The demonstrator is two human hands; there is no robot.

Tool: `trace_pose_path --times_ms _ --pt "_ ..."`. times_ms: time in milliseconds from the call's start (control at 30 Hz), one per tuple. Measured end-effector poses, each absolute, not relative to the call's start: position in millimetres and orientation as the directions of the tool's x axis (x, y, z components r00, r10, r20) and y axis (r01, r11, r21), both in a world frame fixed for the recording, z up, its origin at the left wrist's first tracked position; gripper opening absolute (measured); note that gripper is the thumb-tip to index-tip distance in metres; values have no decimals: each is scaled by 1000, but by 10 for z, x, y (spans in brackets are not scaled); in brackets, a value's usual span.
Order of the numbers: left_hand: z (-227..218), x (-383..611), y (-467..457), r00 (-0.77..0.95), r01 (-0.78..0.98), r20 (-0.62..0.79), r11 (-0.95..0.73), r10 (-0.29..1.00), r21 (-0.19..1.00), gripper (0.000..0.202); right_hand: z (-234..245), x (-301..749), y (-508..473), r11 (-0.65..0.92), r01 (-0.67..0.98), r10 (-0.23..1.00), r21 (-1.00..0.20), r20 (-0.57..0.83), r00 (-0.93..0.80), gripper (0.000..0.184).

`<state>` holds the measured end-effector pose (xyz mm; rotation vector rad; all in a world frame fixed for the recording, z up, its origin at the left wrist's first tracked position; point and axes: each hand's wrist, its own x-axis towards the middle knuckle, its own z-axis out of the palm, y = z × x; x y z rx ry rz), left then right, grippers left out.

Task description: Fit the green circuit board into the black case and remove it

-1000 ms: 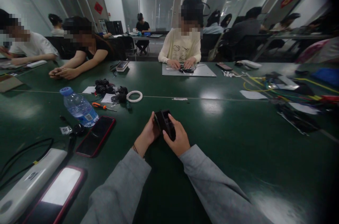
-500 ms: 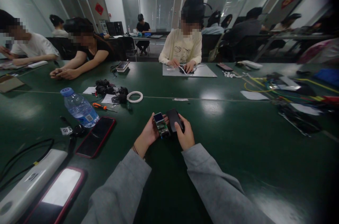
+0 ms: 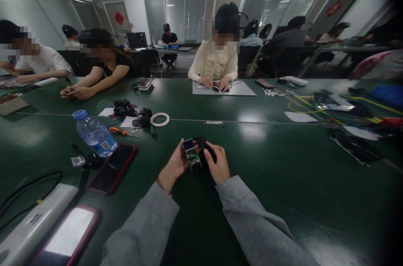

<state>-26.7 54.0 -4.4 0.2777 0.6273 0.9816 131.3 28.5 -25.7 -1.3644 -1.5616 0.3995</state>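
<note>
Just over the table's near middle, my left hand [image 3: 176, 162] is closed round the edge of a small green circuit board [image 3: 193, 158]. A little dark screen [image 3: 189, 145] with a pale frame sits at the board's upper end. My right hand [image 3: 218, 162] grips a black plastic cover [image 3: 204, 145], with the thumb on its upper face. The cover is tilted and lies close beside the board; whether the two touch I cannot tell. Some left fingertips show between board and cover.
To the left are a water bottle [image 3: 94, 134], a red-edged phone [image 3: 113, 168], an orange screwdriver [image 3: 123, 132], a white tape roll [image 3: 160, 119] and a long white device [image 3: 39, 222]. Cables [image 3: 330, 106] lie at the right. A co-worker [image 3: 217, 60] sits opposite.
The black cover has turned in my right hand and tilts more steeply. My left hand still holds the board. The whole view has shifted slightly downward.
</note>
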Motion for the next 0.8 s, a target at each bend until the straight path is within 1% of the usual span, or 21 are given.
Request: trace_pose_path --times_ms 100,167,233,333,400,467,567,633,733,800 --pt "-21 -271 532 401 -686 -358 535 843 493 50 -260 1272 262 328 643 865 -693 494 91 53" --pt "-22 -276 529 421 -689 -338 539 842 485 50 -258 1269 257 334 673 855 -659 513 77 52" --pt "-27 -285 526 453 -699 -295 541 841 468 52 -260 1311 277 310 691 856 -653 508 96 48" --pt "-29 -307 523 483 -728 -220 528 848 438 53 -276 1469 353 172 726 875 -665 442 197 42" --pt "-27 -323 525 468 -752 -200 507 861 421 51 -293 1603 416 58 730 878 -681 382 288 41" --pt "-27 -336 529 453 -771 -195 492 870 405 50 -305 1709 464 5 715 870 -699 356 342 41" --pt "-41 -341 539 444 -786 -195 484 875 385 49 -306 1754 483 35 702 851 -711 390 352 44" --pt "-53 -339 544 438 -791 -200 482 876 378 49 -299 1715 466 83 718 843 -691 433 319 49" --pt "-58 -336 543 432 -792 -208 479 878 378 48 -300 1641 433 182 771 845 -611 498 196 61" --pt "-49 -339 537 432 -793 -209 480 877 376 48 -313 1640 428 235 785 845 -573 520 126 59"
